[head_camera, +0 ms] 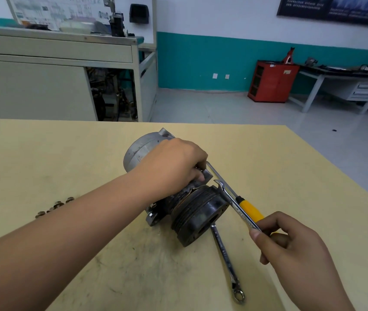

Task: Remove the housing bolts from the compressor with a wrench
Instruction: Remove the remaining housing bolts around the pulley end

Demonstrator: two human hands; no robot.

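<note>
Head view: left hand (174, 167) clamps the compressor (140, 151) on the table (44, 153). Right hand (290, 241) pinches a wrench (242, 215), its open end beside the pulley (201, 212), not on a bolt. Prob. mid-task: loose bolts (55, 206) lie far left. Next: seat wrench on a bolt head w/ left hand bracing.

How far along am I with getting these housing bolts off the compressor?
Done: several bolts lie loose on the table. In hand: left hand grips the compressor, right hand pinches a wrench beside its pulley. Left: any bolts still in aren't visible.
</note>
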